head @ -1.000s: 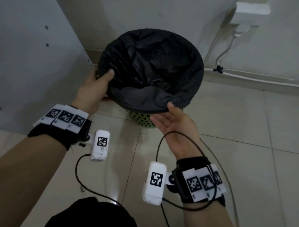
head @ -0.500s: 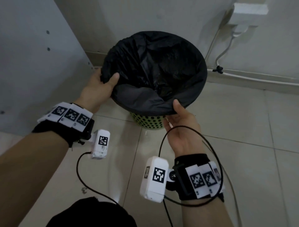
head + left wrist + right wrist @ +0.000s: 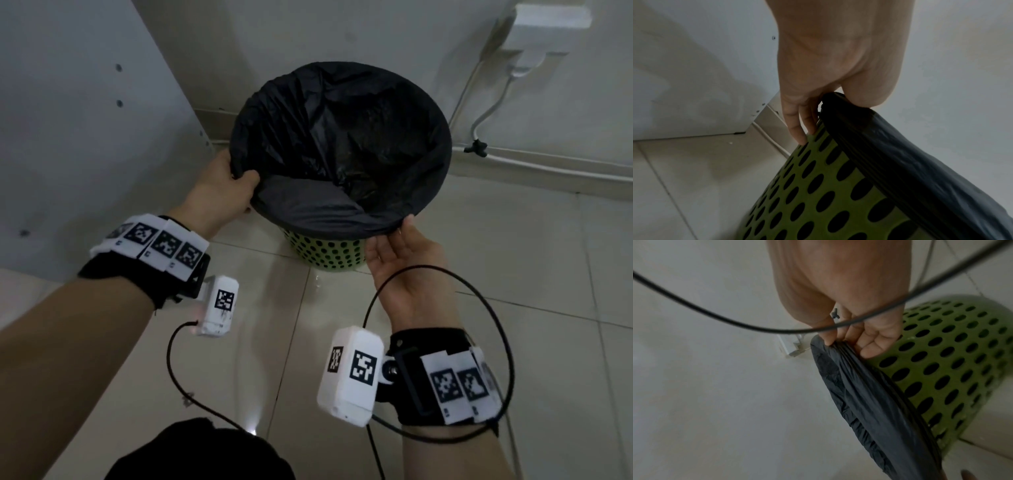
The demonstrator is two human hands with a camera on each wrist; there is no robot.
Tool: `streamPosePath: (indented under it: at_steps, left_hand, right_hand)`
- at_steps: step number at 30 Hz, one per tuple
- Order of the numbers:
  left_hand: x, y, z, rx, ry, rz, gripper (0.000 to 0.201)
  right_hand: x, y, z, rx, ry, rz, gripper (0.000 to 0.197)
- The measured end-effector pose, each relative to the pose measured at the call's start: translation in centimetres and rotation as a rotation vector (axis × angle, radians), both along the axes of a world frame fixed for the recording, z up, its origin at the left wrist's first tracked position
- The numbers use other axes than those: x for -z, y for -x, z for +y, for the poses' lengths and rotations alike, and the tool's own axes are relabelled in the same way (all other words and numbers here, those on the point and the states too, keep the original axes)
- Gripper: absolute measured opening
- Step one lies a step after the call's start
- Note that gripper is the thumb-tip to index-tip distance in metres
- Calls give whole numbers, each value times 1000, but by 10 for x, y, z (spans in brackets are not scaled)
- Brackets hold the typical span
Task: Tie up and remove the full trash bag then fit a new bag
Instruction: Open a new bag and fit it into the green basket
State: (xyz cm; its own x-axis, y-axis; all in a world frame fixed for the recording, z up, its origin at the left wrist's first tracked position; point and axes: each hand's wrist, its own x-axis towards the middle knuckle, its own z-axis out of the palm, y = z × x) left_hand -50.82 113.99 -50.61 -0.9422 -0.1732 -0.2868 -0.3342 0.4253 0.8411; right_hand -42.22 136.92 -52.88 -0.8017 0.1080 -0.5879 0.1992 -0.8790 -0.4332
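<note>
A: Pale glossy floor tiles (image 3: 513, 274) run up to a white wall with a cable and socket box; a grey panel stands to the left. Where is the bag?

B: The thin black plastic trash bag (image 3: 342, 137) lines the round green perforated plastic bin (image 3: 325, 250) on the floor, its edge folded down over the rim.

A: And the hands?

B: The left hand (image 3: 219, 185) pinches the folded edge at the bin's left side, thumb on top, fingers beneath against the green wall. The right hand (image 3: 404, 260) is at the near right rim, palm up, thumb and fingertips (image 3: 828, 337) clamped on the bunched edge.

A: How will it handle?

B: I judge the film soft, slippery and easily torn. The contents are too dark to make out, so I cannot weigh it. Best to grip the doubled, gathered edge, not a single layer, and lift evenly from opposite sides.
</note>
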Motion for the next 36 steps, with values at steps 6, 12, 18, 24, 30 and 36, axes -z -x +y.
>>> streamPosePath:
  at_steps: [6,12,18,24,30,36]
  left_hand:
    - [-1,3,4,16,-33,37,42]
    - [1,-18,14,-37,-249,41,51]
    - [4,-19,15,34,-144,41,58]
    - [6,-8,11,51,-153,48,58]
    - [2,2,4,87,-129,5,65]
    - [1,5,0,74,-127,-45,77]
  right_hand:
    - [-6,4,-7,-37,-74,-9,21]
    - [-3,-2,-40,-111,-47,20,10]
    - [3,-7,-22,-69,-138,-15,28]
    - [-1,-7,-6,-144,39,21,3]
    - [-1,-6,5,-92,-66,21,26]
    - [2,-7,12,-10,-25,102,22]
